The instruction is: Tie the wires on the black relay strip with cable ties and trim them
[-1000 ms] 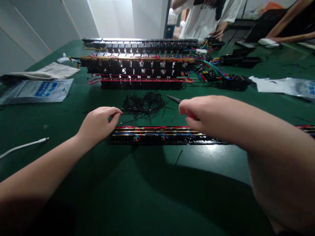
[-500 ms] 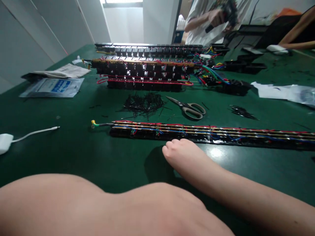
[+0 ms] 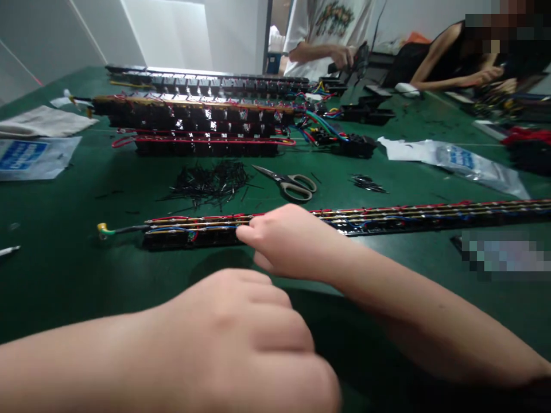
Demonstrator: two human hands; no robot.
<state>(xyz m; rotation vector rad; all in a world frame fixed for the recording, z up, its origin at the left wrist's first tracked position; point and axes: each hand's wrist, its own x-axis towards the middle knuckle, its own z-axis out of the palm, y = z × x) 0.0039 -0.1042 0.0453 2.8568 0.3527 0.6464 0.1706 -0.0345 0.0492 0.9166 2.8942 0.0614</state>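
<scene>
A long black strip (image 3: 408, 218) with brass-coloured rods and red and blue wires lies across the green table. A yellow connector (image 3: 102, 230) on a short cable sticks out from its left end. Over the strip's left half is my right hand (image 3: 286, 238), its fingers curled closed; their tips are turned away, so anything in them is hidden. My left hand (image 3: 253, 338) is nearer to me, large and low in the view, knuckles up and fingers curled under. Whatever it may hold is out of sight. Grey-handled scissors (image 3: 287, 182) lie beyond the strip.
Behind the scissors stand stacked black wired modules (image 3: 193, 117). Thin black offcuts (image 3: 209, 182) form a pile, with a smaller bunch (image 3: 368, 183) to the right. Plastic packets (image 3: 469, 163) lie at both sides. Two people are across the table, one holding a dark tool (image 3: 360, 63).
My right hand has moved up and left onto the strip. My left hand has come into view, closed, at the bottom. The view has swung right, and the strip appears at a different angle.
</scene>
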